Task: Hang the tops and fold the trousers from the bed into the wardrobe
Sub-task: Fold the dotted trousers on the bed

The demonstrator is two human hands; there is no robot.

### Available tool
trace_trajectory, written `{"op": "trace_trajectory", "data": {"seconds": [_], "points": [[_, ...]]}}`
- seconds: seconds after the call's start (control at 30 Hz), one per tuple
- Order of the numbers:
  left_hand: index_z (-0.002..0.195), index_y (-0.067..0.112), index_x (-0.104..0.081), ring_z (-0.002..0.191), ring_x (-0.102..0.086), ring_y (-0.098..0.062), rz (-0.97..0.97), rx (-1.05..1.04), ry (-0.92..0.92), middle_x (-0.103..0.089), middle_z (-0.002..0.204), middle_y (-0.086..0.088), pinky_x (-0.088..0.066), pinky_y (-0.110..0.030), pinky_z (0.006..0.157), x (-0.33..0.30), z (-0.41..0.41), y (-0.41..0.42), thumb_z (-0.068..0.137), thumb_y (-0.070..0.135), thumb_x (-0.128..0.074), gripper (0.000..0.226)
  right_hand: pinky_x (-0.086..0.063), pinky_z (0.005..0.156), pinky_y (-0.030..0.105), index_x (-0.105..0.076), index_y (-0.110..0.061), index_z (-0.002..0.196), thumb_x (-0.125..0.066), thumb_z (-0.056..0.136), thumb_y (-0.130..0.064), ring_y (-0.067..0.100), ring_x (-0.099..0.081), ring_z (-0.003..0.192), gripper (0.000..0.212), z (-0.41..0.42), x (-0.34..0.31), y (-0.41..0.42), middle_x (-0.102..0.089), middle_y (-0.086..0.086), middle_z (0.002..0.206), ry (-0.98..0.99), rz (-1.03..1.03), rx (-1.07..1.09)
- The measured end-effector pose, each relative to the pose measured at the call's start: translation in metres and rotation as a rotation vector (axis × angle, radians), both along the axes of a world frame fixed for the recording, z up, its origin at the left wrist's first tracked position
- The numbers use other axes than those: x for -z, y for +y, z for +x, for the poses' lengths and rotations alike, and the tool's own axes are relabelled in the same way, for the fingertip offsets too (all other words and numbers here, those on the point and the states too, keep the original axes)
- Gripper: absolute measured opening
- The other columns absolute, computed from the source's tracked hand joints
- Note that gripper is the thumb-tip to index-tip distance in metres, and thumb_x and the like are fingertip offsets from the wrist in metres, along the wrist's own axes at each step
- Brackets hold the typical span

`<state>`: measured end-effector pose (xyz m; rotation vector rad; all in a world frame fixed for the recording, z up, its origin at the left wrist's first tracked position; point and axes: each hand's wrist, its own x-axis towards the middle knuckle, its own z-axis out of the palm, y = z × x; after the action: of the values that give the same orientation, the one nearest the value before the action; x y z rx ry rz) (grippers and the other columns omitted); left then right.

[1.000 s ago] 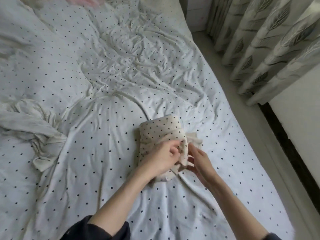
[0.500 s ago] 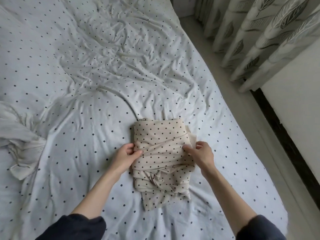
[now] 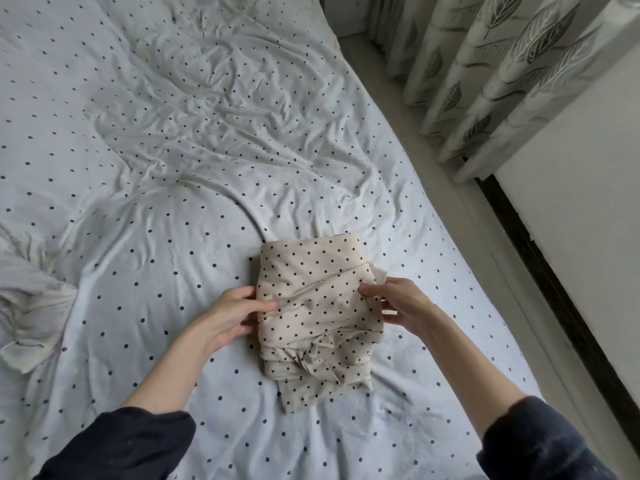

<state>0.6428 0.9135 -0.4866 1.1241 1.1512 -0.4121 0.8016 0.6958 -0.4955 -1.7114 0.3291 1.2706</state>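
Two hands bracket the folded beige dotted trousers at lower centre of the frame: the left hand and right hand each pinch a side edge, thumb on top, probably to keep the layers stacked for lifting. The bundle lies on the bed near its right edge, with open sheet above and crumpled cloth well apart at left.
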Motion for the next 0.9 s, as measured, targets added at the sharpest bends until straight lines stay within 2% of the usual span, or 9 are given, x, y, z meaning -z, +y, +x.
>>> {"op": "trace_trajectory", "data": {"seconds": [0.07, 0.13, 0.27, 0.33, 0.47, 0.57, 0.8, 0.9], "points": [[0.101, 0.009, -0.066, 0.098, -0.061, -0.021, -0.014, 0.019, -0.034, -0.071, 0.102, -0.008, -0.045, -0.041, 0.093, -0.013, -0.002, -0.002, 0.077, 0.0, -0.07, 0.026, -0.053, 0.07, 0.031, -0.065, -0.01, 0.081, -0.074, 0.077, -0.011, 0.016, -0.06, 0.07, 0.01, -0.004, -0.015, -0.005, -0.063, 0.002, 0.075, -0.005, 0.0, 0.044], [0.102, 0.006, -0.066, 0.096, -0.061, -0.022, -0.023, 0.021, -0.066, -0.07, 0.1, -0.01, -0.047, -0.038, 0.086, -0.022, -0.003, -0.004, 0.078, 0.0, -0.068, 0.025, -0.053, 0.071, 0.032, -0.064, -0.01, 0.078, -0.075, 0.076, -0.012, 0.016, -0.059, 0.066, 0.011, -0.008, -0.03, -0.009, -0.062, 0.001, 0.071, -0.018, -0.003, 0.07], [0.097, 0.001, -0.066, 0.079, -0.062, -0.023, -0.05, 0.095, -0.17, -0.068, 0.087, -0.014, -0.048, -0.033, 0.071, -0.056, 0.0, -0.015, 0.07, 0.0, -0.07, 0.027, -0.054, 0.08, 0.037, -0.064, -0.008, 0.081, -0.075, 0.076, -0.012, 0.017, -0.06, 0.067, 0.013, -0.03, -0.076, -0.034, -0.064, 0.003, 0.072, -0.087, -0.022, 0.197], [0.096, 0.002, -0.065, 0.075, -0.06, -0.023, -0.063, 0.176, -0.232, -0.066, 0.085, -0.014, -0.048, -0.033, 0.07, -0.075, 0.004, -0.024, 0.068, 0.001, -0.07, 0.029, -0.053, 0.085, 0.039, -0.064, -0.007, 0.082, -0.075, 0.076, -0.012, 0.019, -0.061, 0.072, 0.013, -0.046, -0.101, -0.052, -0.065, 0.005, 0.077, -0.127, -0.031, 0.277], [0.098, 0.004, -0.064, 0.067, -0.062, -0.017, -0.055, 0.442, -0.374, -0.067, 0.081, -0.009, -0.05, -0.027, 0.059, -0.116, 0.011, -0.06, 0.082, -0.003, -0.062, 0.017, -0.053, 0.082, 0.037, -0.067, -0.005, 0.085, -0.074, 0.077, -0.012, 0.02, -0.063, 0.075, 0.013, -0.099, -0.15, -0.106, -0.068, 0.006, 0.08, -0.239, -0.027, 0.498], [0.096, 0.006, -0.064, 0.067, -0.063, -0.017, -0.053, 0.619, -0.454, -0.069, 0.076, -0.004, -0.05, -0.03, 0.063, -0.142, 0.011, -0.105, 0.08, -0.004, -0.063, 0.018, -0.055, 0.075, 0.033, -0.069, -0.006, 0.096, -0.072, 0.078, -0.012, 0.022, -0.065, 0.083, 0.019, -0.154, -0.177, -0.156, -0.071, 0.008, 0.093, -0.299, -0.022, 0.678], [0.093, 0.01, -0.063, 0.071, -0.062, -0.017, -0.19, 1.034, -0.549, -0.07, 0.078, -0.003, -0.049, -0.031, 0.067, -0.195, -0.028, -0.259, 0.079, -0.007, -0.064, 0.023, -0.049, 0.062, 0.027, -0.067, -0.012, 0.091, -0.07, 0.08, -0.01, 0.019, -0.065, 0.077, 0.012, -0.304, -0.232, -0.282, -0.069, 0.006, 0.09, -0.363, -0.077, 1.103], [0.096, 0.01, -0.063, 0.074, -0.063, -0.017, -0.287, 1.2, -0.56, -0.072, 0.077, -0.001, -0.051, -0.032, 0.071, -0.218, -0.064, -0.328, 0.062, 0.0, -0.074, 0.037, -0.048, 0.062, 0.027, -0.066, -0.012, 0.089, -0.068, 0.081, -0.009, 0.019, -0.063, 0.076, 0.009, -0.378, -0.257, -0.329, -0.067, 0.006, 0.087, -0.4, -0.107, 1.265]]}}
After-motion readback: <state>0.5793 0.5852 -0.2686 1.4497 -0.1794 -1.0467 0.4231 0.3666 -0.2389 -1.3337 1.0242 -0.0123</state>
